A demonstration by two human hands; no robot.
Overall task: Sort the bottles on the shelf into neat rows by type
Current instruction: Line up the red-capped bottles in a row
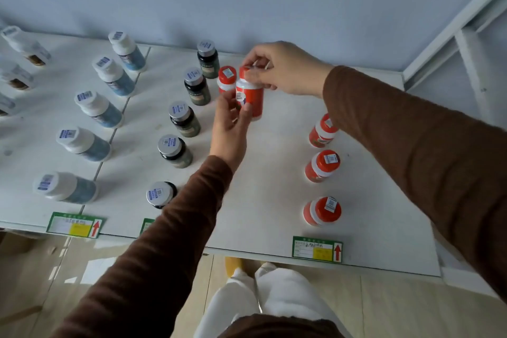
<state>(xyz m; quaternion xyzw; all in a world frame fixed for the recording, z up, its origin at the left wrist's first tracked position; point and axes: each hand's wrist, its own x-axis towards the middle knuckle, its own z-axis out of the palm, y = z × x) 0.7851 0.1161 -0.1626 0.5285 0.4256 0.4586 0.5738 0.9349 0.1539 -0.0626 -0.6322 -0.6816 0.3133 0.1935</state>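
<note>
A red bottle with a white collar is held above the white shelf. My right hand pinches its red cap from above. My left hand cups its lower body from below. Just behind it stands a second red bottle. Three more red bottles form a row on the right, the middle one in line with the others. Dark bottles with silver lids run in a diagonal row, one of them near my left hand. White-capped blue bottles make a row further left.
Pale bottles with brown contents lie at the far left edge. Green price tags hang on the shelf's front lip. A blue wall backs the shelf, and a white shelf frame rises at the right. My legs stand below.
</note>
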